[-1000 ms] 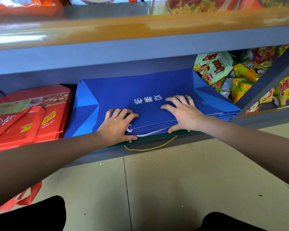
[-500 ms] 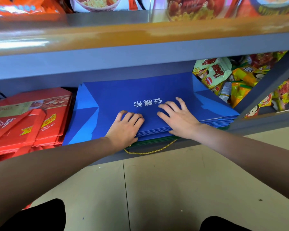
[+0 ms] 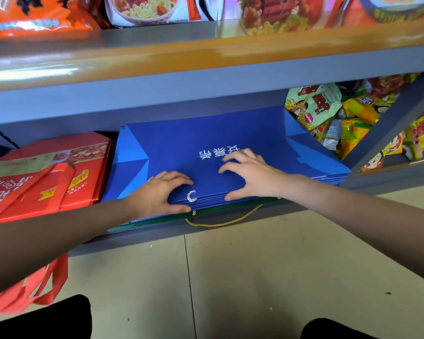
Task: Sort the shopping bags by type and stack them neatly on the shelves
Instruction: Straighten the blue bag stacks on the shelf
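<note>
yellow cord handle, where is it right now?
Head view, centre: the yellow cord handle hangs over the lower shelf's front edge, from green bags under the blue bag stack, below both hands.

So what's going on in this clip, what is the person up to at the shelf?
A person is tidying a stack of flat blue paper bags on the bottom shelf. The left hand grips the stack's front edge, thumb underneath, while the right hand rests on top with fingers spread and bent. Green bags lie beneath, with a yellow cord handle hanging over the shelf edge. Red bags sit stacked to the left.
</note>
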`<action>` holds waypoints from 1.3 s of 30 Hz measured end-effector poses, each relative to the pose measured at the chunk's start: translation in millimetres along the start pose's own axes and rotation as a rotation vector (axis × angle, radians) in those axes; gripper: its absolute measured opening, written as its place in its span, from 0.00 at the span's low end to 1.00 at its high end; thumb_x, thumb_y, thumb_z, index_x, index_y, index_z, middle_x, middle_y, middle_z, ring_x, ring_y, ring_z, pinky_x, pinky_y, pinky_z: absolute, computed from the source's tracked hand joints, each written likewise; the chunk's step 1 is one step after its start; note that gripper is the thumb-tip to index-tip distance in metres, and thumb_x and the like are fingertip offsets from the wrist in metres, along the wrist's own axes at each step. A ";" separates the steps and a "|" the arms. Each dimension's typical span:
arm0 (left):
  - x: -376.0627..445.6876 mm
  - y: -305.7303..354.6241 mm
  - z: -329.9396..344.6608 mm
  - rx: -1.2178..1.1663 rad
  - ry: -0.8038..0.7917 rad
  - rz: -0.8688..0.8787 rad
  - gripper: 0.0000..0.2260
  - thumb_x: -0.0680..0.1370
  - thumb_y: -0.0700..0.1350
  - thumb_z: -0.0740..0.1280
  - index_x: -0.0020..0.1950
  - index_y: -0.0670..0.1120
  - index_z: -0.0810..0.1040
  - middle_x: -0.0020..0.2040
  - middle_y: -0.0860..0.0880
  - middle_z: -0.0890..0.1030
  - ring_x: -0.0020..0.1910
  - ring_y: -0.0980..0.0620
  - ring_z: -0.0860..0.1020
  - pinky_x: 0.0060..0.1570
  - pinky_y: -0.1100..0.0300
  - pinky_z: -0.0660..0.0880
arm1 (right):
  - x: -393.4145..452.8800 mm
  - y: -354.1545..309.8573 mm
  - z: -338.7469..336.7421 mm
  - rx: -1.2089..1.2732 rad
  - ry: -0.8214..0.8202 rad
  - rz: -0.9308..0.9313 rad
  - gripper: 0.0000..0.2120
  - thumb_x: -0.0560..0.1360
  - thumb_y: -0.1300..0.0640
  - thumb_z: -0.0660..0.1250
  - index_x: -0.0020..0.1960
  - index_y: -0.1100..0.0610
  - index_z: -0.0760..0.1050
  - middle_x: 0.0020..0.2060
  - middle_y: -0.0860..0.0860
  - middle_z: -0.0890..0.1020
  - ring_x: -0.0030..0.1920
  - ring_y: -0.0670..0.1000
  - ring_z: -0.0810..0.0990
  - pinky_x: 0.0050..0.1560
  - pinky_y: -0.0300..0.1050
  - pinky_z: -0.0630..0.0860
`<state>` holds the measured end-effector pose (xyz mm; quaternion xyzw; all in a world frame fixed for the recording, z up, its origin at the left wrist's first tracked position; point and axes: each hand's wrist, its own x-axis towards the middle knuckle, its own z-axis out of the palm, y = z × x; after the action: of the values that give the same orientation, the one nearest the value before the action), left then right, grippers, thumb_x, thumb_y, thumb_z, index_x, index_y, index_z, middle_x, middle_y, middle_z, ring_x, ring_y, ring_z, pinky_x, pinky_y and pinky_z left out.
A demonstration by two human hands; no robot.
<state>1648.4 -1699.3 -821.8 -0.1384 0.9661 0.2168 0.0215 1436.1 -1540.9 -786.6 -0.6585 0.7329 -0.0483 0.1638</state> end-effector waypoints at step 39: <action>5.0 20.8 -39.1 0.073 0.102 0.111 0.17 0.80 0.41 0.57 0.69 0.49 0.71 0.63 0.53 0.77 0.59 0.50 0.72 0.61 0.57 0.69 | 19.3 -15.8 -4.1 0.100 0.302 0.025 0.14 0.72 0.50 0.71 0.38 0.56 0.68 0.35 0.47 0.71 0.37 0.49 0.68 0.39 0.47 0.68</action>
<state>1638.5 -1699.1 -778.3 -0.0946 0.9794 0.1752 -0.0348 1448.3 -1562.4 -781.6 -0.6254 0.7542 -0.1811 0.0849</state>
